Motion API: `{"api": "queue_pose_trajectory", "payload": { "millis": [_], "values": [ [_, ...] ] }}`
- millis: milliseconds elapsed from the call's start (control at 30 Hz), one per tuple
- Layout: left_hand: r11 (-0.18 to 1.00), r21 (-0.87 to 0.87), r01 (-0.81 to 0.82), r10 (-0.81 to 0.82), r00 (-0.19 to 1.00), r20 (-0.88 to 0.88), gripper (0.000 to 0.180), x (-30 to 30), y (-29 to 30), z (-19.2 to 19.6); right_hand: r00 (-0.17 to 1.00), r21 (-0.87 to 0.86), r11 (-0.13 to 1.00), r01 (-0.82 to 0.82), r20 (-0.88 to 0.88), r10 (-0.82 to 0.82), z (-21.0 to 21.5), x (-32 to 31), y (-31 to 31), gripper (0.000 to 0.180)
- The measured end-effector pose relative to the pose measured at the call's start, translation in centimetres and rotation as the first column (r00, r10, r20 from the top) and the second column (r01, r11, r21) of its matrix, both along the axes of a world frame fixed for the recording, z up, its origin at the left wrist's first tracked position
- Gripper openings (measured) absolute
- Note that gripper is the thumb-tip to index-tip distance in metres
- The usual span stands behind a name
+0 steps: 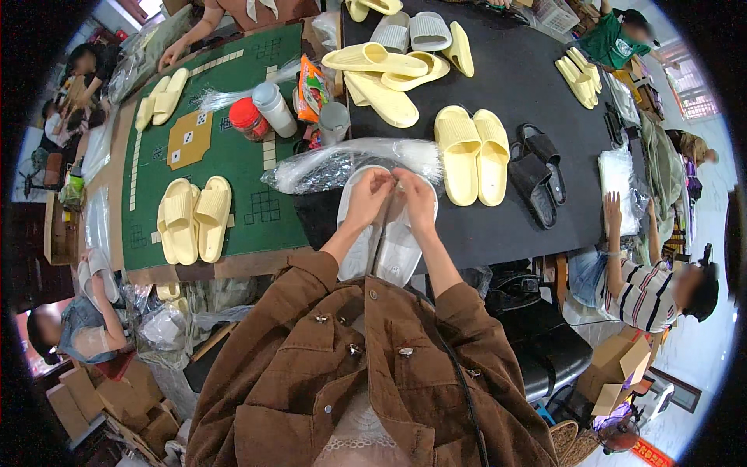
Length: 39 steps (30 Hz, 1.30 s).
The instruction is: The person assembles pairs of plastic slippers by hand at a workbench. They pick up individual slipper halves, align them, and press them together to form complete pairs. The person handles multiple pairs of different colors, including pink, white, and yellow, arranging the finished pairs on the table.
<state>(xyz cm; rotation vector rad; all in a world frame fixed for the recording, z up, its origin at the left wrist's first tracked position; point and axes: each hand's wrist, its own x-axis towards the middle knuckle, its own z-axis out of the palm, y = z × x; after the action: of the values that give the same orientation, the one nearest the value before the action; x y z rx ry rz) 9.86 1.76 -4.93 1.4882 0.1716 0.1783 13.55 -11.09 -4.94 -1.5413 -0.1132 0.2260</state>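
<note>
A pair of pale grey-white slide slippers (398, 253) stands side by side at the near table edge, right in front of my body. My left hand (369, 196) lies over the left slipper's upper, thumb and fingers pinched together. Over the other slipper, my right hand (418, 201) is closed in a pinch too, its fingertips almost meeting the left ones above the inner edges. Whatever sits between the fingertips is too small to make out. Just beyond my hands lies a bundle of clear plastic strands (405, 156) in a transparent bag (299, 173).
Pale yellow slippers (492, 159) lie in pairs and a pile; black slippers (533, 187) are right. A red-lidded jar (248, 119), a bottle (274, 109) and an orange packet (313, 89) stand left of centre. Co-workers sit around; one's hands (615, 214) touch white plastic bags (615, 175).
</note>
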Motion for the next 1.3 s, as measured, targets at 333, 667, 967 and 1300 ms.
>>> {"api": "queue_pose_trajectory", "payload": {
  "millis": [333,667,967,1300],
  "values": [
    [0.970,0.243,0.001,-0.020,0.997,0.073,0.030,-1.4,0.4,1.5,0.845,0.417,0.795,0.440,0.106,-0.524,16.1,4.8,-14.4,0.025],
    [0.613,0.789,0.034,-0.123,0.991,0.053,0.038,-12.0,-0.9,3.4,0.550,-0.222,0.599,0.769,0.706,-0.445,15.0,5.4,-18.6,0.023],
    [0.411,0.903,0.128,-0.078,0.991,-0.105,0.046,-10.2,-3.6,0.7,0.940,-0.886,0.439,0.148,0.264,0.217,0.7,11.8,-11.9,0.036],
    [0.421,0.848,-0.322,0.587,0.809,0.015,0.017,-20.4,7.0,1.1,0.937,-0.864,0.458,0.208,0.311,0.161,-0.1,13.7,-12.5,0.032]
  ]
}}
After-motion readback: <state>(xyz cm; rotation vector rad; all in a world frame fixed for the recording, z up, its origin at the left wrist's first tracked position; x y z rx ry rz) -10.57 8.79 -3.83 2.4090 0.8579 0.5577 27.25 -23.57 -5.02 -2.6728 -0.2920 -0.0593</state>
